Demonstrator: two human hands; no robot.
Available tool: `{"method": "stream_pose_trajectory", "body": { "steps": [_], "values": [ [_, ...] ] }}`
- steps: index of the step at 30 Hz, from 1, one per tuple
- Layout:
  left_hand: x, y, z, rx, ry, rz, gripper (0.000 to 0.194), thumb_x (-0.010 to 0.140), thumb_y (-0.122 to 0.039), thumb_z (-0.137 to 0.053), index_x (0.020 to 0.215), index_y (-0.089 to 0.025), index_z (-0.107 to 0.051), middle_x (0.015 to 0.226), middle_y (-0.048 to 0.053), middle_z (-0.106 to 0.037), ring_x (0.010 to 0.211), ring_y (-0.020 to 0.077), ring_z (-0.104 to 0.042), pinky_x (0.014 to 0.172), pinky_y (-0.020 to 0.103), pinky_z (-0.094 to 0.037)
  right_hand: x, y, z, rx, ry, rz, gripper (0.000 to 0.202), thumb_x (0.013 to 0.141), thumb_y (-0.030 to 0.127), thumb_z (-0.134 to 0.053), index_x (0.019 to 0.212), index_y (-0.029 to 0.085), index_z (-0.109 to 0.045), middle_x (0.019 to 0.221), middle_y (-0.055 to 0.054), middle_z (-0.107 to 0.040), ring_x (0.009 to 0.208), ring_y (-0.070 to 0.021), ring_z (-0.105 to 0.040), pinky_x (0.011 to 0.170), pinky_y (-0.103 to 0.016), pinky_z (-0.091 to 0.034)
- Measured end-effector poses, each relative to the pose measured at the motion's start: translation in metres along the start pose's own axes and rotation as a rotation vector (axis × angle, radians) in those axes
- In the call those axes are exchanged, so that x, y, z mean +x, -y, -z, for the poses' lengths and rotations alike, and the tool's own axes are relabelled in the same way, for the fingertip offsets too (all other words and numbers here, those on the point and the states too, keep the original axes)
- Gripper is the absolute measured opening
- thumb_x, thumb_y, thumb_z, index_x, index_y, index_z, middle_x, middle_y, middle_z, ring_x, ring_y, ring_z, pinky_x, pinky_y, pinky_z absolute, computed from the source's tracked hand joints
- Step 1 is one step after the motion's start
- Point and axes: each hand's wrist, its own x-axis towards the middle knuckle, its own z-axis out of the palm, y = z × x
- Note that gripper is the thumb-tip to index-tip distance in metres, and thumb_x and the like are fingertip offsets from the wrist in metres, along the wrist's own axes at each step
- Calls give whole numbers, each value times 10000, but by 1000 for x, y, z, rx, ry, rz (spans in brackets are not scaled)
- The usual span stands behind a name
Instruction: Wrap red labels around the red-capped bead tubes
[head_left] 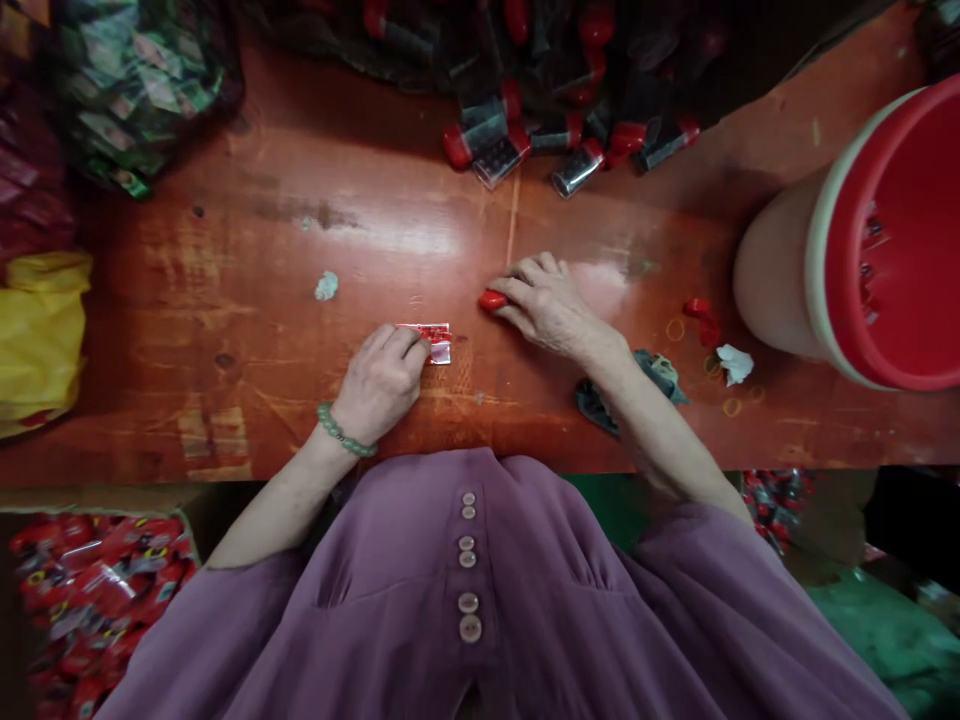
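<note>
The left hand [382, 378] pinches a small red packet [433, 338] flat on the table [247, 300]; the right hand [551, 305], fingers curled, closes over a red cap [492, 299] at its fingertips.

Worn red table [247, 250] with capped vials [525, 145], bucket [862, 240], paper scraps [327, 286] (crumpled).

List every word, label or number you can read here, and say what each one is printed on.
No text is legible anywhere.
Small packet under the left hand: red print, too blurred to read.
Red-capped vials at the far edge of the table: dark markings, too small to read.
Green packets, far left: printing too blurred to read.
Red packets, lower left: printing unreadable.
Red bucket: no lettering visible.
</note>
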Motion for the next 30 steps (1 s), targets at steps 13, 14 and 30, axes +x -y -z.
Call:
{"method": "stream_pose_trajectory", "body": {
  "steps": [13,14,30],
  "values": [
    [7,8,-5,-204,-148,155,174,939,-236,-583,805,-176,-678,736,40,-643,732,185,-573,695,317,-478,-38,42,-62,1313,-283,-261,518,872,543,-646,1274,251,-501,966,-5,-695,705,-108,-684,620,-232,-565],
    [6,7,-7,-176,-150,133,189,945,-233,-571,801,-176,-679,738,41,-643,730,185,-567,701,318,-474,-37,43,-65,1372,-294,-270,535,858,546,-662,1274,257,-492,969,-4,-699,710,-108,-695,612,-222,-567],
    [3,-2,1,-543,-226,279,194,926,-218,-575,846,-171,-745,783,56,-700,729,159,-626,676,288,-497,-43,51,-64,1709,-402,-298,445,763,485,-788,1106,266,-607,733,79,-604,407,-27,-498,345,-174,-276]
  ]
}}
